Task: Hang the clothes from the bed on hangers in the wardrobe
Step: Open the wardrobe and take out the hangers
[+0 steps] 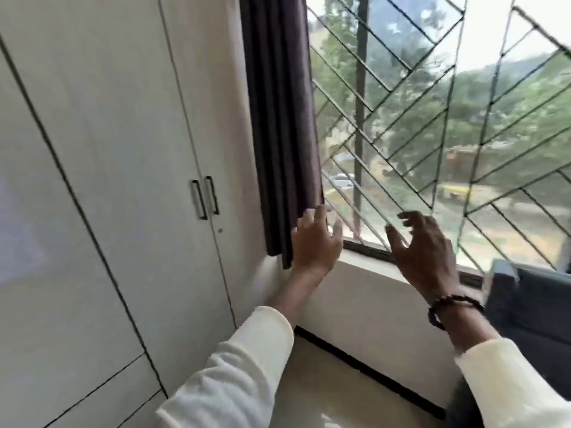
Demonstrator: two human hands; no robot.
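Both my hands are empty, left hand [315, 242] brushing the curtain [278, 118], right hand [426, 245] spread loose, wardrobe [108, 180] shut at left, clothes out of view, so I risk snagging curtain instead

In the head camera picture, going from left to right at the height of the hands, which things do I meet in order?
Wardrobe doors → door handles → dark curtain → left hand → right hand → dark blue object at the right edge.
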